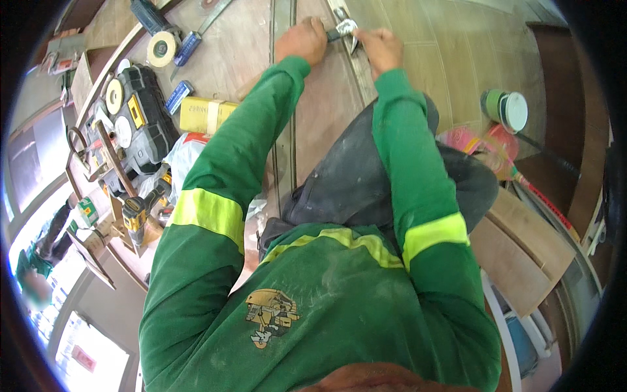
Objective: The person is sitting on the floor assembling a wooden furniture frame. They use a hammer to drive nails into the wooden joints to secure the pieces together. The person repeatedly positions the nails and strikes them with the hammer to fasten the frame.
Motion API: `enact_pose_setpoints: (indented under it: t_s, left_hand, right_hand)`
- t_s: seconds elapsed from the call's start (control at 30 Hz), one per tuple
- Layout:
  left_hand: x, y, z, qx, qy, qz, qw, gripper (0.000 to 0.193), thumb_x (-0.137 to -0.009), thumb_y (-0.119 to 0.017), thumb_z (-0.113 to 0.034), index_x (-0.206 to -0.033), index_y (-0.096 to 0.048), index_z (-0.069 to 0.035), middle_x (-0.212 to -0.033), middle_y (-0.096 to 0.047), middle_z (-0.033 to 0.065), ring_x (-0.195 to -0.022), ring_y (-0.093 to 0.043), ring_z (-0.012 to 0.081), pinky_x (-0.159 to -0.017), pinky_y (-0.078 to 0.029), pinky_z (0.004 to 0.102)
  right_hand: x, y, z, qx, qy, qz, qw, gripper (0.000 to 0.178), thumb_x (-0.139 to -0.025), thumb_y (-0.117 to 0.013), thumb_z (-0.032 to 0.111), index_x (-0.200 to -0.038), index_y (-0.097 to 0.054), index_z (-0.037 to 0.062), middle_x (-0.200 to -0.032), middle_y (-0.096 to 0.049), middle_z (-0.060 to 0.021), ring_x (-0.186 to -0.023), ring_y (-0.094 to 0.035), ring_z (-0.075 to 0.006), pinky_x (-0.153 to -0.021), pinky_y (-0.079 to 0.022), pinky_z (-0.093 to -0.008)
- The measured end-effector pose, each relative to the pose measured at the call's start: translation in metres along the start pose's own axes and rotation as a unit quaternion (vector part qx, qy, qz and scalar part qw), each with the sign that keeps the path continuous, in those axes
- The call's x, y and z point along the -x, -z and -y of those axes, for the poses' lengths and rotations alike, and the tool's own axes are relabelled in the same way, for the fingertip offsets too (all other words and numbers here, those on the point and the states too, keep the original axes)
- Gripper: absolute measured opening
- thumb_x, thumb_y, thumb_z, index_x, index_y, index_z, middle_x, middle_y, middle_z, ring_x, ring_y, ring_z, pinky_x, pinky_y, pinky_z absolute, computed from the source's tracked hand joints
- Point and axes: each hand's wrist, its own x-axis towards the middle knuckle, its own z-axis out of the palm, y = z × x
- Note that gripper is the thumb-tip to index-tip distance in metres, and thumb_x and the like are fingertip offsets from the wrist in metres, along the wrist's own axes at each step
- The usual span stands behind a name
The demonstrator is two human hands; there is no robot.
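Green sweatshirt (333, 300), cropped below, extends behind the left hand (302, 43), which grips a hammer-like tool (347, 27), handle (333, 34) part-hidden, and the right hand (381, 49), narrowed beside it, contents indeterminable.

We're looking through the left one of two head-worn fisheyes here, so our view sits just above the green shirt (339, 307) and faces pretty much down its front. That shirt's super close to us, filling the lower middle. The left hand (302, 42) and right hand (383, 51) are farther off, way out ahead of the shirt. Lens is wide, so straight edges bend on both sides of it.
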Motion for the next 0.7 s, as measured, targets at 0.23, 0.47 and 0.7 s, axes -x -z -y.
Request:
enact_pose_setpoints:
  t_s: [0.23,0.47,0.7]
  left_hand:
    - [-0.005,-0.005,0.001,0.005,-0.007,-0.001,1.000,0.053,-0.108,-0.030,-0.045,-0.122,-0.069,-0.011,-0.117,-0.074,0.0233,-0.108,-0.069,0.0481,-0.097,-0.053,0.0575]
    - [0.002,0.003,-0.003,0.000,-0.003,0.006,1.000,0.055,-0.109,-0.030,-0.045,-0.121,-0.071,-0.011,-0.115,-0.074,0.0250,-0.107,-0.069,0.0489,-0.097,-0.053,0.0583]
    - [0.002,0.004,0.001,-0.001,-0.025,-0.003,1.000,0.053,-0.108,-0.030,-0.044,-0.120,-0.070,-0.011,-0.115,-0.074,0.0258,-0.106,-0.069,0.0505,-0.097,-0.053,0.0588]
  right_hand:
    - [-0.001,0.005,-0.020,-0.002,0.041,-0.019,0.999,0.035,-0.078,-0.089,0.028,-0.080,-0.070,-0.0018,-0.074,-0.070,-0.0093,-0.065,-0.063,-0.0175,-0.060,-0.052,-0.0359]
    - [-0.019,-0.005,-0.009,0.062,0.042,-0.022,0.997,0.030,-0.080,-0.090,0.023,-0.080,-0.069,0.0017,-0.077,-0.068,-0.0047,-0.070,-0.058,-0.0134,-0.064,-0.050,-0.0321]
    - [-0.006,-0.006,0.001,0.061,0.049,-0.017,0.997,0.039,-0.079,-0.090,0.030,-0.081,-0.071,-0.0035,-0.076,-0.072,-0.0102,-0.064,-0.064,-0.0177,-0.063,-0.055,-0.0374]
